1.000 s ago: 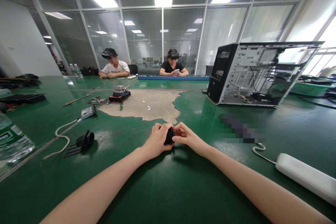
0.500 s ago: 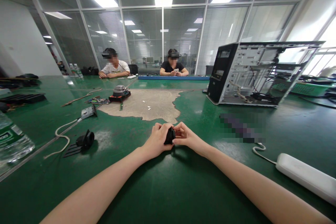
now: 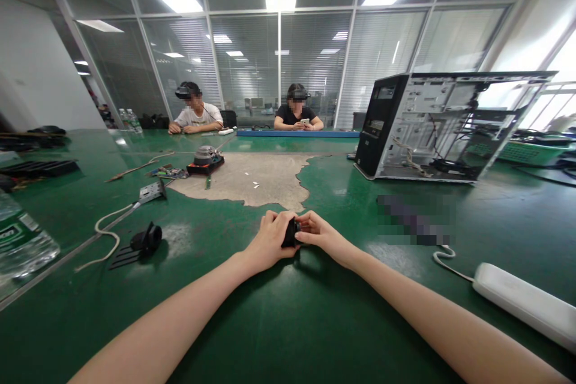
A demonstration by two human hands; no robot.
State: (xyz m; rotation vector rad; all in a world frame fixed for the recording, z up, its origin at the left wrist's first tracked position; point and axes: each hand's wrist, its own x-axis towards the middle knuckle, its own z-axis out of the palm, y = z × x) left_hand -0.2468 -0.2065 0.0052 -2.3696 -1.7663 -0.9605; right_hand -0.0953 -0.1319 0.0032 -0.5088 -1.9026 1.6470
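Note:
Between my two hands, just above the green table [image 3: 252,324], is a small black part [image 3: 289,234] whose kind I cannot make out. My left hand [image 3: 270,237] wraps round its left side, covering much of it. From the right, the thumb and fingers of my right hand [image 3: 320,234] pinch its right end. To the left lies a black plastic piece [image 3: 146,241] with a round end and several prongs. Beyond my hands, a bare tan patch [image 3: 265,174] shows on the tabletop.
An opened computer case [image 3: 382,126] stands at right. Nearer are a white power strip [image 3: 517,294] and a blurred-out object [image 3: 409,219]. A plastic bottle [image 3: 27,240], a metal bracket [image 3: 152,191] and a copper-coloured cooler [image 3: 204,160] sit leftward. Two people [image 3: 198,114] sit across the table.
My right thumb and fingers have shifted slightly on the end of the black part. My left hand keeps its hold in the same place.

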